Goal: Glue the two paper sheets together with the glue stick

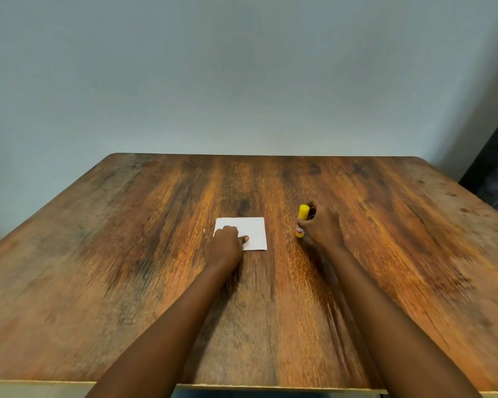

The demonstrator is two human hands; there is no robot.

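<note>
Glue stick in hand, paper pinned.
Right hand (pixel 322 225) wraps the glue stick (pixel 302 221) beside the paper (pixel 255 229); left hand (pixel 226 242) presses flat, holding nothing. Uncapping looks next.

White paper (pixel 253 231) on a streaky orange-brown wood-grain table (pixel 156 254), yellow glue stick (pixel 302 218) with a red-and-white label, grey-blue wall (pixel 242 76).

Soft, even indoor light leaves faint shadows under both forearms on the table (pixel 127 254), with slight motion blur near the frame's bottom and wide-angle bending at the edges.
</note>
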